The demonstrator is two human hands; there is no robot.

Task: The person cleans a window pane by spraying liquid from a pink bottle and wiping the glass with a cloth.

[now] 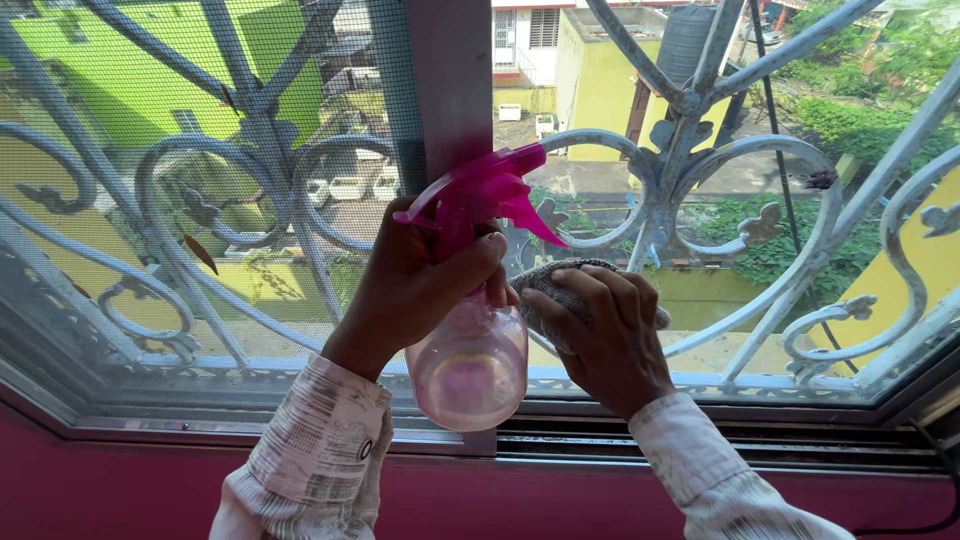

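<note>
A pink spray bottle (470,340) is gripped upright in the left hand (420,285), its nozzle pointed right over the grey cloth (560,290) clutched in the right hand (600,340) just beside it.

A spray bottle (470,340) with a bright pink trigger head and a clear, pink-tinted body was seen, and a grey cloth (553,283) beside it. Sleeves (320,460) were patterned white with fine dark print. The window grille (700,170) was painted pale blue-white in scrolls; the sill wall (120,490) was deep pink
</note>
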